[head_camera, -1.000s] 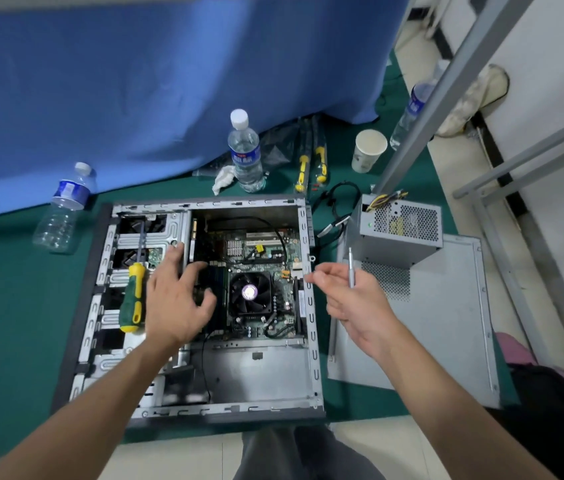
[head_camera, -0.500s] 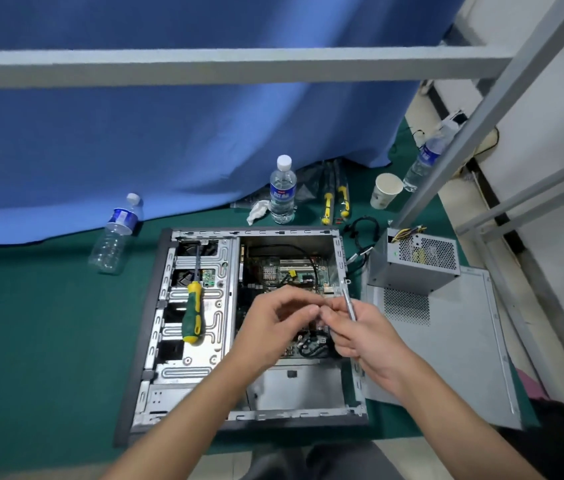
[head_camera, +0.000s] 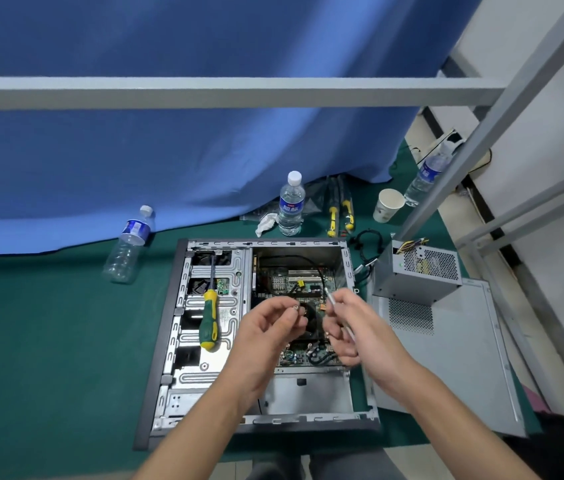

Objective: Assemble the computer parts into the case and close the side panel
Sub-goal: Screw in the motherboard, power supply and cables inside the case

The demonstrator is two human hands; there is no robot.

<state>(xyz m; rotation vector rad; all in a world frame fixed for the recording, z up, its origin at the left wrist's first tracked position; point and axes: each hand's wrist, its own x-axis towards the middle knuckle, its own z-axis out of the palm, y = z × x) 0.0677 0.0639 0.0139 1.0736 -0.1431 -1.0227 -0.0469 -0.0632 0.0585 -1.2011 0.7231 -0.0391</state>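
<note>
The open computer case [head_camera: 183,327] lies flat on the green mat, its motherboard [head_camera: 287,282] showing inside. My left hand [head_camera: 266,327] hovers above the board and pinches a small screw [head_camera: 296,308] between thumb and fingertips. My right hand [head_camera: 353,327] is just to its right, fingers curled round a thin silver screwdriver [head_camera: 331,301] whose tip points up and left. A green and yellow screwdriver [head_camera: 210,320] rests on the drive cage. The grey power supply [head_camera: 419,271] sits on the side panel [head_camera: 453,358] to the right of the case.
Water bottles stand or lie behind the case: one [head_camera: 128,244] on its side at the left, one [head_camera: 291,204] upright, one [head_camera: 425,178] at the far right. A paper cup [head_camera: 387,204], yellow tools [head_camera: 339,213], a blue curtain and a grey metal frame [head_camera: 225,91] surround the spot.
My left hand rose from the case to meet the right hand, then the two drew slightly apart with the screw now in my left fingers. The view tilted upward.
</note>
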